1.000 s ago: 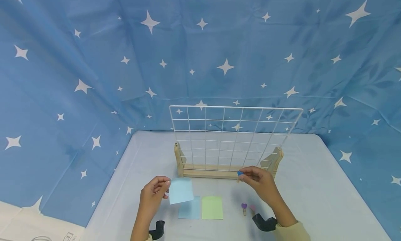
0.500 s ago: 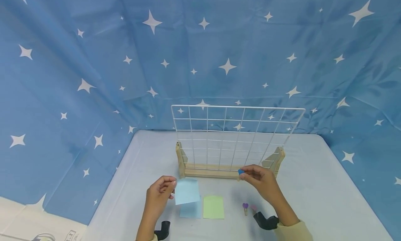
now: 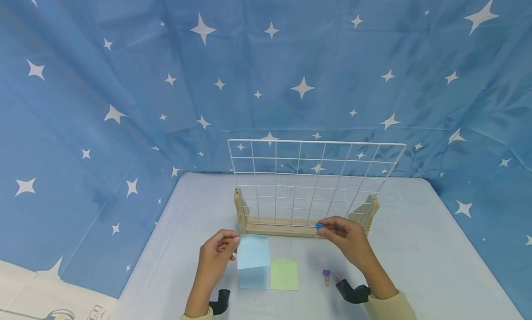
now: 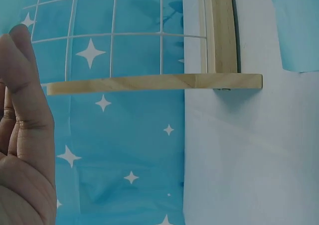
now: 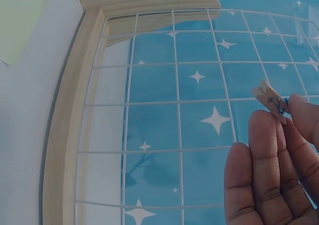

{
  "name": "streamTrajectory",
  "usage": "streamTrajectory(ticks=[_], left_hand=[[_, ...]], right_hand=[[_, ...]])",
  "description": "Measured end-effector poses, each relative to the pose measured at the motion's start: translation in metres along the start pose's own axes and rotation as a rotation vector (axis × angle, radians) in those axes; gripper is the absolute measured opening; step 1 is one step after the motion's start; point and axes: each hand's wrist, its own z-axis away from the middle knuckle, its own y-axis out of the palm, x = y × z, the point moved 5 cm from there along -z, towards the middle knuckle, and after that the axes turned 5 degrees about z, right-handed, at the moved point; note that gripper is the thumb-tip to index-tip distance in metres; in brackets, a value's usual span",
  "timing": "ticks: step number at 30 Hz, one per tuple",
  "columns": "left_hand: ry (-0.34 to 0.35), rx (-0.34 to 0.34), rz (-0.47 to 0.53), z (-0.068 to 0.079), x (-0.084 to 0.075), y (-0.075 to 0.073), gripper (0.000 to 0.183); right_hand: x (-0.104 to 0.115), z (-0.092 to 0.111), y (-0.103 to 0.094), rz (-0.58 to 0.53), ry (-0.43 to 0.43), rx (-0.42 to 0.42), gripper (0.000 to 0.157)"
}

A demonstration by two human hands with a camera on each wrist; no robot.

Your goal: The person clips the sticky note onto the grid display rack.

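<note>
My left hand [image 3: 218, 253] pinches a light blue paper sheet [image 3: 253, 251] by its upper left corner, raised above the table. Below it, partly covered in the head view, lies a second blue sheet [image 3: 253, 279]. In my right hand [image 3: 347, 237] is a small wooden clothespin [image 5: 271, 100] with a blue decoration, pinched between thumb and fingers. The right wrist view shows its wooden end pointing away from the fingertips. Both hands are in front of a white wire grid rack [image 3: 311, 172], which leans back in a wooden base [image 3: 282, 229].
A green paper sheet [image 3: 284, 274] lies right of the blue one. Two more clothespins, one with a purple heart [image 3: 326, 274] and one pink [image 3: 339, 276], lie near my right wrist. A blue star-patterned curtain [image 3: 266, 70] hangs behind the white table [image 3: 203, 204].
My left hand has moved right and slightly up with the blue sheet, covering more of the sheet lying below. My right hand keeps its place with the clothespin. The head view shifted slightly.
</note>
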Motion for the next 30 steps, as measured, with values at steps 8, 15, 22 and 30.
streamTrajectory(ticks=[8, 15, 22, 30], left_hand=[[0.018, 0.04, 0.011, -0.003, -0.003, 0.009, 0.011], [0.057, 0.047, 0.014, -0.005, -0.006, 0.012, 0.01], [0.08, 0.04, 0.036, -0.004, -0.009, 0.013, 0.009], [0.062, 0.041, 0.02, -0.006, -0.012, 0.012, 0.011]], right_hand=[[0.004, -0.003, -0.001, 0.016, -0.013, 0.0, 0.013], [0.007, -0.006, -0.002, 0.001, -0.008, -0.007, 0.015], [0.011, -0.008, 0.0, -0.004, -0.011, 0.001, 0.013], [0.014, -0.009, 0.001, 0.001, -0.043, -0.007, 0.013]])
